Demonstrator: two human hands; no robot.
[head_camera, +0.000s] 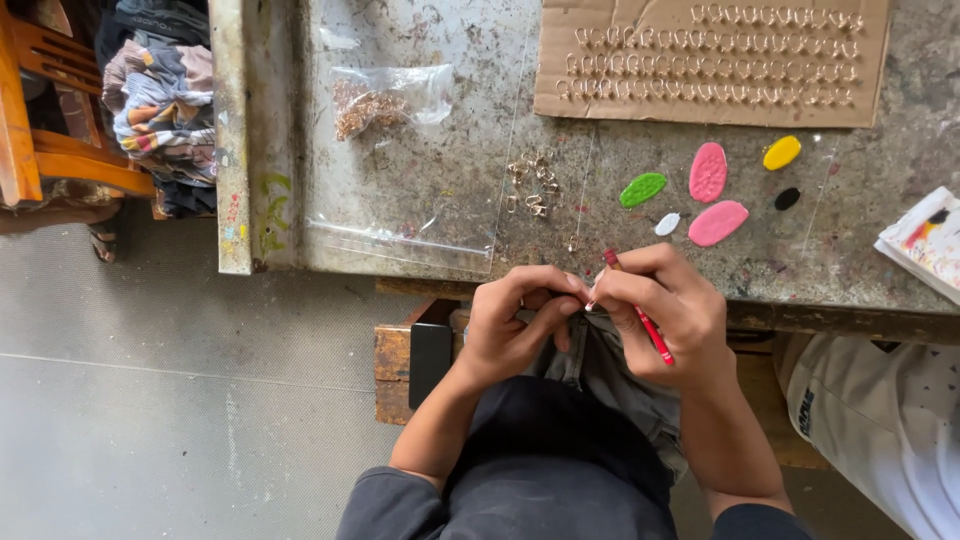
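The left hand (515, 325) and the right hand (665, 315) meet just in front of the near edge of the worn table (880, 250), above the person's lap. The right fingers are closed around a thin red tool (648, 325), which runs slantwise through the fist, its upper end showing above the knuckles. The left fingers are pinched together against the right fingertips; something very small seems to be held between them, probably one of the metal rings, but it is too small to tell for sure. Just beyond the fingers lies a loose heap of small gold rings (532, 182) on a clear plastic sheet (400, 235), and a little further to the right are flat coloured clay pieces (708, 172). Far beyond, a cardboard piece (712, 60) carries rows of similar rings. I judge the step in hand is working one ring with the tool; this calls for a steady pinch and a fine turning.
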